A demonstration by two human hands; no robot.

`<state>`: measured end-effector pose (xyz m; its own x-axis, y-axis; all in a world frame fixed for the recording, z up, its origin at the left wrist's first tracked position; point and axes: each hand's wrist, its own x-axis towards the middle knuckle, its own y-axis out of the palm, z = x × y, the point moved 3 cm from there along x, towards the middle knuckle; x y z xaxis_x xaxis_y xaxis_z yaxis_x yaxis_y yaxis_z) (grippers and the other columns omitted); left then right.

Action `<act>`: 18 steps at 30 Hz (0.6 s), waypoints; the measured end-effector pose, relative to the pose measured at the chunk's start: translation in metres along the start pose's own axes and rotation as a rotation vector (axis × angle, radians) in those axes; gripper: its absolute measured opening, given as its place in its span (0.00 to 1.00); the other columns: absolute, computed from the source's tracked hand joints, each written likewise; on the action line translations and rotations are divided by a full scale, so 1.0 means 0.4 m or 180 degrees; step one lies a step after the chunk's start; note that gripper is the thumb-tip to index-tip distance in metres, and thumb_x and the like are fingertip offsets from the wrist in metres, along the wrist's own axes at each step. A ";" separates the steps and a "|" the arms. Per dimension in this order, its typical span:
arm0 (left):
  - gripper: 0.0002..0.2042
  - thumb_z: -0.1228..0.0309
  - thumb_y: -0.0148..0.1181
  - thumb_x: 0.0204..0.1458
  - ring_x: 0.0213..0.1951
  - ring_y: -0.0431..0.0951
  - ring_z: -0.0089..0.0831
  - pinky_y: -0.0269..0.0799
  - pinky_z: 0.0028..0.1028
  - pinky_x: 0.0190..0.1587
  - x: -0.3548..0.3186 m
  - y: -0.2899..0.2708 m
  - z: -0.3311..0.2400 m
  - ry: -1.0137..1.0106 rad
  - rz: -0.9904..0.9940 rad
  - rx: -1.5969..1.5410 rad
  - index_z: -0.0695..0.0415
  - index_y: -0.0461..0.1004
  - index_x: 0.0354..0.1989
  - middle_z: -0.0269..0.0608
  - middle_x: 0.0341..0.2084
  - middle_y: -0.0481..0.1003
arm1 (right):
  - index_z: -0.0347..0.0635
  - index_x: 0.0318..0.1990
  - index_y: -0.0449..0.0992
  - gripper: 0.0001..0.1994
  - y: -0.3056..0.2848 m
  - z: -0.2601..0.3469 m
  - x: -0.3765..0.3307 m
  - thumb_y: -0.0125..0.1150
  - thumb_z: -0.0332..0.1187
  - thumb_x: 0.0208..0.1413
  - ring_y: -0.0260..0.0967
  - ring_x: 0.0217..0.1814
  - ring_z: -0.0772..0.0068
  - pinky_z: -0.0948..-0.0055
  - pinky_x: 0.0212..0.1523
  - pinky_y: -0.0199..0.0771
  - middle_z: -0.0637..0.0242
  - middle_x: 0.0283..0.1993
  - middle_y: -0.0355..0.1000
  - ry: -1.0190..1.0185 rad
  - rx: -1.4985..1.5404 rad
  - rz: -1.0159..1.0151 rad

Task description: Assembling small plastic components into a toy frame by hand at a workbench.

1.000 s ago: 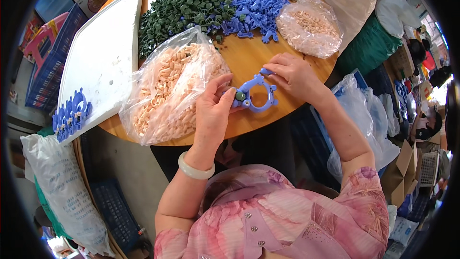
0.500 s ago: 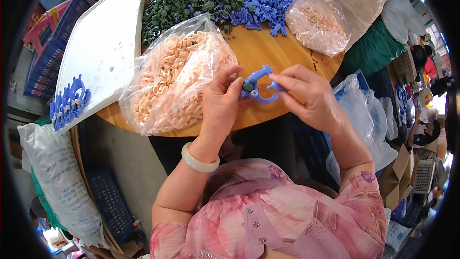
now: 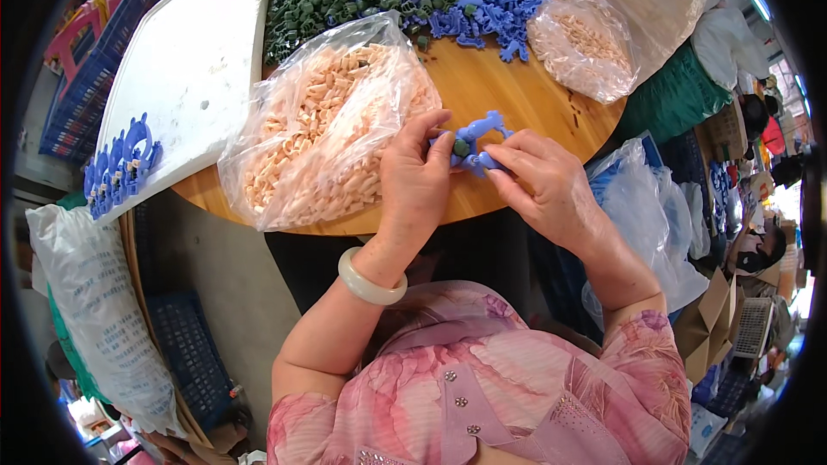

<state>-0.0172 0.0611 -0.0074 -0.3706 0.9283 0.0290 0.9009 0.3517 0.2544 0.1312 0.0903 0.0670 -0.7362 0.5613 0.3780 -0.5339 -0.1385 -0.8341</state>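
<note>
Two hands meet over the near edge of the round wooden table (image 3: 525, 103), both closed on one blue plastic piece (image 3: 479, 139): the left hand (image 3: 416, 179) pinches its left end, where a small green part (image 3: 461, 147) sits, and the right hand (image 3: 544, 185) grips its lower right. Two clear bags hold pale pink pieces, a large bag (image 3: 327, 129) touching the left hand and a smaller bag (image 3: 584, 45) farther back. One white board (image 3: 194, 60) carries a row of finished blue pieces (image 3: 119, 168).
</note>
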 end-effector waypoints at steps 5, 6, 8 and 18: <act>0.11 0.81 0.52 0.54 0.30 0.74 0.22 0.75 0.22 0.32 -0.003 0.006 0.004 0.0155 -0.0174 0.0003 0.64 0.71 0.45 0.40 0.30 0.73 | 0.38 0.37 0.75 0.08 0.006 0.006 0.002 0.59 0.27 0.48 0.68 0.33 0.58 0.64 0.33 0.68 0.61 0.31 0.69 0.0135 0.0032 0.0024; 0.11 0.81 0.52 0.54 0.30 0.74 0.22 0.75 0.22 0.32 -0.004 0.007 0.004 0.0152 -0.0177 -0.0004 0.64 0.71 0.45 0.40 0.30 0.73 | 0.38 0.37 0.75 0.08 0.006 0.008 0.003 0.59 0.27 0.48 0.68 0.32 0.58 0.63 0.33 0.68 0.61 0.31 0.69 0.0187 0.0053 0.0037; 0.11 0.80 0.53 0.53 0.30 0.73 0.22 0.74 0.22 0.32 -0.006 0.007 0.005 0.0095 -0.0199 -0.0084 0.63 0.71 0.45 0.40 0.30 0.73 | 0.38 0.36 0.75 0.07 0.006 0.014 0.003 0.59 0.27 0.48 0.68 0.32 0.57 0.63 0.33 0.68 0.61 0.31 0.69 0.0237 0.0072 0.0058; 0.11 0.80 0.55 0.51 0.28 0.73 0.25 0.71 0.24 0.32 -0.002 0.003 0.020 0.0307 -0.0308 0.0186 0.63 0.72 0.43 0.41 0.28 0.74 | 0.37 0.36 0.74 0.07 0.005 0.032 0.008 0.60 0.27 0.48 0.67 0.34 0.57 0.63 0.34 0.67 0.61 0.31 0.67 0.0086 -0.0407 0.0103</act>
<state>-0.0142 0.0619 -0.0148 -0.4738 0.8749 0.1005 0.8705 0.4480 0.2037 0.1227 0.0815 0.0717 -0.7398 0.5803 0.3405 -0.4515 -0.0529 -0.8907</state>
